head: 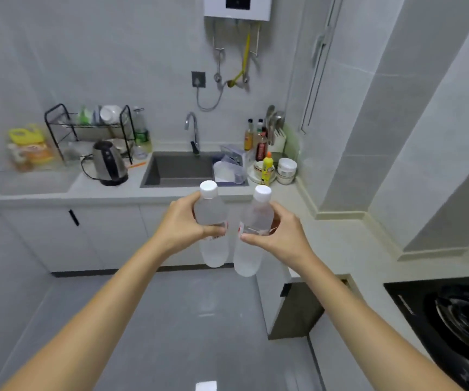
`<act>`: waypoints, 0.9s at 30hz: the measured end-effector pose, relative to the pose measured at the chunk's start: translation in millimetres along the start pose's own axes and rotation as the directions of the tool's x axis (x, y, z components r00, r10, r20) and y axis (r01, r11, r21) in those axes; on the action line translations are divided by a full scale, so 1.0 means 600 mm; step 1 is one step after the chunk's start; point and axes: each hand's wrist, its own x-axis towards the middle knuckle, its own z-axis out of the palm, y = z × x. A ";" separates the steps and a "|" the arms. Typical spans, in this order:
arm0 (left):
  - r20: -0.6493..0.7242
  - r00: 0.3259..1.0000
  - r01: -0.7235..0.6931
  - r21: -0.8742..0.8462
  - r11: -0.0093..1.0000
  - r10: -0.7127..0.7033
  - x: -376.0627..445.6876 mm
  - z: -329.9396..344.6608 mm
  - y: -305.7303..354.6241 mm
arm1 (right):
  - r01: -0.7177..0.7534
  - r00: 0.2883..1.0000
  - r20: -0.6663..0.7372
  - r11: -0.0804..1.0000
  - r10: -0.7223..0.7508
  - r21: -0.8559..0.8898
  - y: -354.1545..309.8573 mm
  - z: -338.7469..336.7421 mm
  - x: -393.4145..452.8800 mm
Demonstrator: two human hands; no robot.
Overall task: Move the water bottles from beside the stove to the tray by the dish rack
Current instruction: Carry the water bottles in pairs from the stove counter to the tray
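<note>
So I carry two water bottles (both white-capped): my left hand (pixel 184 224) grips one bottle (pixel 212 221), my right hand (pixel 280 235) grips the other bottle (pixel 253 230), side by side above the floor (pixel 188 320).

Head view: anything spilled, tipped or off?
Nothing spilled. Both clear plastic white-capped bottles are held capped, left bottle upright in the left hand, right bottle tilted slightly in the right hand. A clear plastic container leans in the grey sink.
</note>
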 end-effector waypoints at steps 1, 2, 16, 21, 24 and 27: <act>-0.025 0.999 0.027 -0.005 1.000 -0.027 0.011 -0.022 -0.021 | 0.020 0.999 0.032 1.000 -0.020 0.010 -0.002 0.024 0.033; -0.051 0.997 0.059 -0.010 0.998 -0.059 0.022 -0.044 -0.045 | 0.038 0.997 0.066 0.999 -0.039 0.017 -0.003 0.048 0.064; -0.497 0.773 0.418 -0.070 0.906 -0.395 0.161 -0.335 -0.255 | 0.291 0.780 0.531 0.943 -0.332 0.162 -0.078 0.415 0.532; -0.601 0.658 0.491 -0.112 0.864 -0.453 0.176 -0.436 -0.333 | 0.299 0.692 0.614 0.925 -0.379 0.233 -0.135 0.587 0.622; -0.635 0.614 0.508 -0.137 0.851 -0.468 0.197 -0.503 -0.397 | 0.304 0.641 0.658 0.918 -0.396 0.256 -0.168 0.697 0.667; -0.655 0.580 0.515 -0.167 0.841 -0.485 0.226 -0.583 -0.481 | 0.306 0.608 0.686 0.915 -0.399 0.262 -0.199 0.804 0.715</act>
